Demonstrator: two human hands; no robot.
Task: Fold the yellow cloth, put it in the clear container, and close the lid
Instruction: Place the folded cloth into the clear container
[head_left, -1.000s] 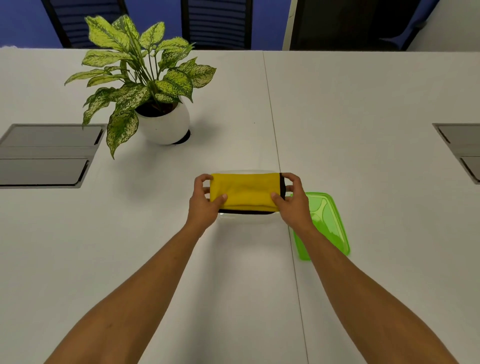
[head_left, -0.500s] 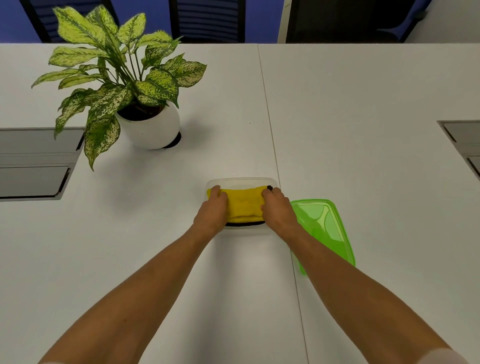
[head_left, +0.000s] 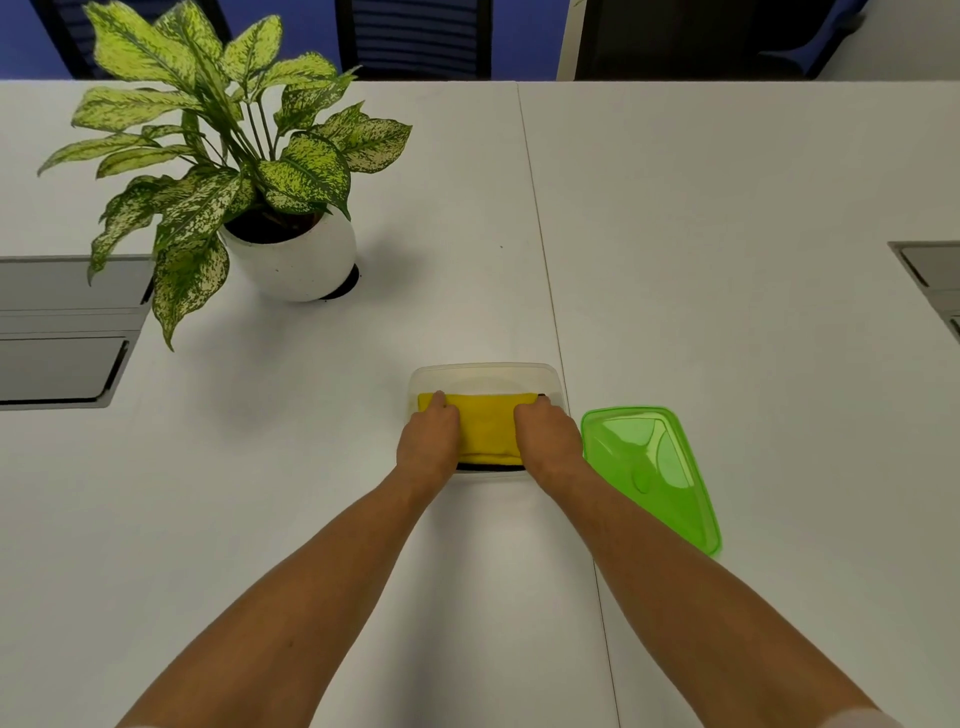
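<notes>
The folded yellow cloth, with a dark edge along its near side, lies inside the clear container at the middle of the white table. My left hand presses down on the cloth's left end, fingers curled over it. My right hand presses on its right end in the same way. Both hands hide the cloth's ends and the container's near corners. The green lid lies flat on the table just to the right of the container, beside my right forearm.
A potted plant in a white pot stands at the back left. Grey cable hatches are set into the table at the far left and far right. Dark chairs stand behind the table's far edge.
The cloth went from being held above the container to lying down inside it. Both hands lowered with it and now press on its ends.
</notes>
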